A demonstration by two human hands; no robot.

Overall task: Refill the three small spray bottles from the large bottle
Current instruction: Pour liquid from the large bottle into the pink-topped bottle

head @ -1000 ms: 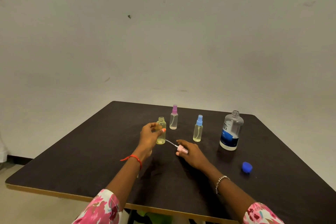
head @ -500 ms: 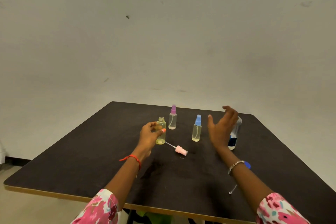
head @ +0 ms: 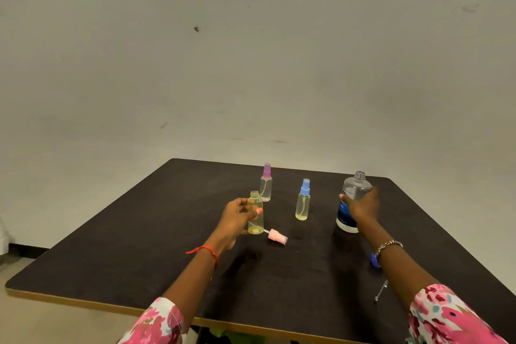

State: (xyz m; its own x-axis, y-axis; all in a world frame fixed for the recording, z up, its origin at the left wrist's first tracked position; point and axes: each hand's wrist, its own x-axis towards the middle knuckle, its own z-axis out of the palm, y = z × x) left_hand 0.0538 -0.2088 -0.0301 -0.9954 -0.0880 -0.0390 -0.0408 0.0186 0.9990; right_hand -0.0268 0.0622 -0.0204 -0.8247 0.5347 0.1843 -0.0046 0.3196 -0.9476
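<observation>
Large bottle (head: 355,188) inside right fingers (head: 373,196); uncapped small bottle (head: 256,221) inside left fingers (head: 257,211).

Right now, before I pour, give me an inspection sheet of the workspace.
Surface: dark table, tan front edge.
Job's things: open small bottle upright, little yellowish liquid; pink spray cap lying beside it; purple-capped spray bottle and blue-capped spray bottle upright, capped; large bottle upright, uncapped; blue cap partly hidden behind right wrist.
Clutter: thin metal item near the right forearm, unclear.
Grippers: left hand grips the open small bottle; right hand grips the large bottle.
Cables: nothing seen.
Surroundings: plain wall; floor at left.
</observation>
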